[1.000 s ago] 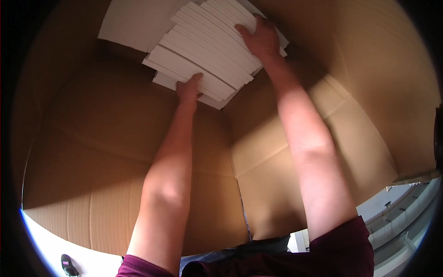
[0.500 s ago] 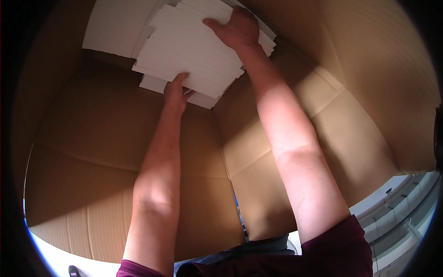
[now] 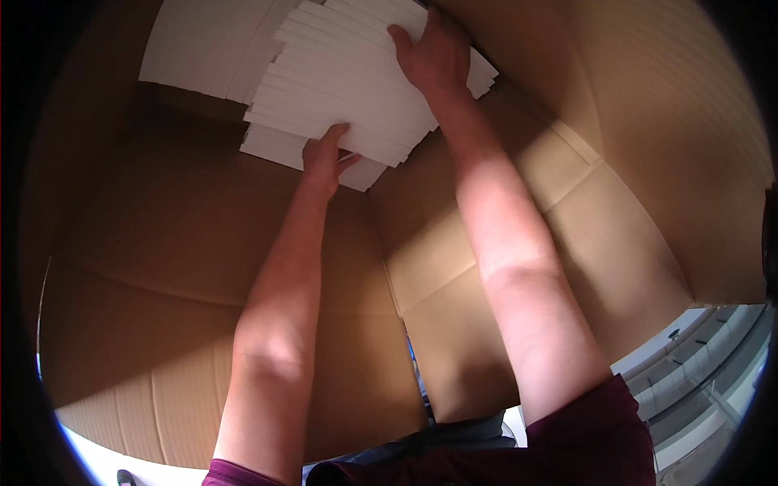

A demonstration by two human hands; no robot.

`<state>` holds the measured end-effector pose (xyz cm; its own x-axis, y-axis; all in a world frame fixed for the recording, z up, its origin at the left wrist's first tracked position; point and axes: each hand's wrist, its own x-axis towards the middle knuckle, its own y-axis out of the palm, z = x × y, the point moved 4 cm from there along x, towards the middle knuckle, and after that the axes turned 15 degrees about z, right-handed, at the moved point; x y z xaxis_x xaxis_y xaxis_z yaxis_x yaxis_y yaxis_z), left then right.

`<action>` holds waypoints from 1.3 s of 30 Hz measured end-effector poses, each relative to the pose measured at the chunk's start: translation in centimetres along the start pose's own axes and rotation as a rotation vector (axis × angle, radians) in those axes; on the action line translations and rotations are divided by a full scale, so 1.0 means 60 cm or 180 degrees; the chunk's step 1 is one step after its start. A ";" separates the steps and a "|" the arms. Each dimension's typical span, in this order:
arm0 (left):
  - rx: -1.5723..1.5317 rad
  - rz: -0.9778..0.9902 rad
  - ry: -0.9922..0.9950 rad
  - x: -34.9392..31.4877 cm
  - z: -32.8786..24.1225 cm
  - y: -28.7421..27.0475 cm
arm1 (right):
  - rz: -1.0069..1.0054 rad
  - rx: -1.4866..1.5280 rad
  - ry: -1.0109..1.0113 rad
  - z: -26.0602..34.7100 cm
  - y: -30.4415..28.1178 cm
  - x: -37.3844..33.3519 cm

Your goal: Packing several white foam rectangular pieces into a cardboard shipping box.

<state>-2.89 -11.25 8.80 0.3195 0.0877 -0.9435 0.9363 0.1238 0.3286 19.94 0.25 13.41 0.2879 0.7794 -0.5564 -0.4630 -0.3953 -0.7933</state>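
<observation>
Both my arms reach deep into a big brown cardboard box (image 3: 203,219). A stack of flat white cardboard pieces (image 3: 332,89), their edges fanned out unevenly, lies between my hands. My left hand (image 3: 326,154) grips its near edge, thumb on top and fingers tucked underneath. At the far right edge, my right hand (image 3: 438,53) clasps the stack with the thumb across its top; the other fingers are mostly hidden over the side. Beneath the held stack more white pieces (image 3: 271,142) show in the box's corner.
Another white pile (image 3: 207,49) lies to the left of the stack, inside the box. Tall cardboard walls (image 3: 648,121) stand close on the right and near sides. Beyond the box at lower right is a grey, shelf-like structure (image 3: 697,381).
Both hands have shifted a little to the right with the stack. More of the white pieces underneath shows at the left, and the stack's edges look more fanned.
</observation>
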 end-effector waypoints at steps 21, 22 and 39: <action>0.1534 -0.2200 0.1662 -0.053 -0.145 -0.038 | -0.0333 -0.0256 -0.1896 0.160 -0.016 0.009; 0.1744 -0.2318 0.1878 -0.057 -0.159 -0.038 | -0.0337 -0.0447 -0.2114 0.180 -0.016 0.025; 0.2734 -0.1402 0.1536 -0.017 -0.178 -0.013 | 0.0636 -0.2005 -0.2212 0.153 -0.003 0.094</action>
<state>-5.49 -0.87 9.94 0.0144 0.6085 -0.7934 0.8040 -0.4788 -0.3526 13.96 9.18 12.65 -0.4029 0.7034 -0.5856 0.1444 -0.5830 -0.7995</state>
